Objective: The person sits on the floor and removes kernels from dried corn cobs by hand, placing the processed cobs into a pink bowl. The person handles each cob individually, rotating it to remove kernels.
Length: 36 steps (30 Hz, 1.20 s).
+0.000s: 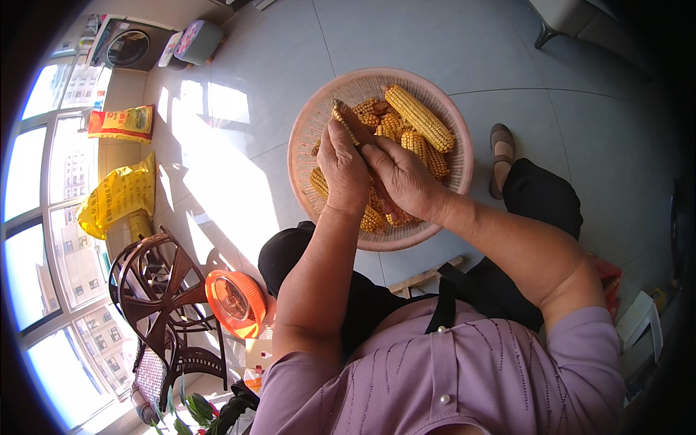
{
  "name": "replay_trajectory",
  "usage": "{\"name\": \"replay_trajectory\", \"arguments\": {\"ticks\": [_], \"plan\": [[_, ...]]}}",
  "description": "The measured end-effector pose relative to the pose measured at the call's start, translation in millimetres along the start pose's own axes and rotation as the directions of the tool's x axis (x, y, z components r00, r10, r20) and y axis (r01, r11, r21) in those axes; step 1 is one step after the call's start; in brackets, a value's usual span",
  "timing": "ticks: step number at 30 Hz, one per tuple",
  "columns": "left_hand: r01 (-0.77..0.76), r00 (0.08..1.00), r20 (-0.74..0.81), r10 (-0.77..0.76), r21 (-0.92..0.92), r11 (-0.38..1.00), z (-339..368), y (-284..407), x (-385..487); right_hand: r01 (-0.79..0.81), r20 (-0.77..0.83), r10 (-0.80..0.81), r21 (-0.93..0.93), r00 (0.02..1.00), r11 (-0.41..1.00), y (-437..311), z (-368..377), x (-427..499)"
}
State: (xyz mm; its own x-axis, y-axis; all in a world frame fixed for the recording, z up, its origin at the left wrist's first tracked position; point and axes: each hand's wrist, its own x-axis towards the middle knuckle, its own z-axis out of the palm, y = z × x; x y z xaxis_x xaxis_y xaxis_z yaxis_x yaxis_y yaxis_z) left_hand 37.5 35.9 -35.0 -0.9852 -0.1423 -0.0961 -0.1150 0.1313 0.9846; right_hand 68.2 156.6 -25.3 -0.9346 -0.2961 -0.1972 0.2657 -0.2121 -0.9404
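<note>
A partly shelled corn cob [353, 124] points up and away from between my two hands. It has a row of pale kernels along one side and bare reddish core on the other. My left hand [343, 166] wraps it from the left, thumb along its side. My right hand [405, 176] presses against it from the right, thumb near the kernels. A reddish piece shows below my palms; whether it belongs to the same cob I cannot tell. Under both hands is a round pink plastic basket [302, 136] with several yellow ears of corn, one large full ear [418, 118] on top.
The basket stands on grey floor tiles [500, 60] between my legs. An orange basket [244, 304] and a dark rattan chair [168, 304] are to the left. Beyond lie a yellow sack [122, 194], a red-and-yellow bag [122, 124] and a front-loading washing machine [130, 46] by the windows.
</note>
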Motion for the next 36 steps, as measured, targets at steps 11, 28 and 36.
{"name": "replay_trajectory", "arguments": {"ticks": [11,28,36], "plan": [[-0.006,0.997,-0.082,0.004,-0.033,0.999,-1,-4,1,0.096,-0.009,-0.097,-0.039,0.995,0.995,10,-2,3],[0.056,0.994,-0.091,-0.062,-0.074,0.996,-8,30,-3,-0.083,0.126,0.062,0.173,0.990,0.981,-15,-2,-5],[0.132,0.985,-0.069,-0.157,-0.281,0.951,-19,31,8,-0.151,0.250,0.107,0.163,0.962,0.975,-17,-5,-6]]}}
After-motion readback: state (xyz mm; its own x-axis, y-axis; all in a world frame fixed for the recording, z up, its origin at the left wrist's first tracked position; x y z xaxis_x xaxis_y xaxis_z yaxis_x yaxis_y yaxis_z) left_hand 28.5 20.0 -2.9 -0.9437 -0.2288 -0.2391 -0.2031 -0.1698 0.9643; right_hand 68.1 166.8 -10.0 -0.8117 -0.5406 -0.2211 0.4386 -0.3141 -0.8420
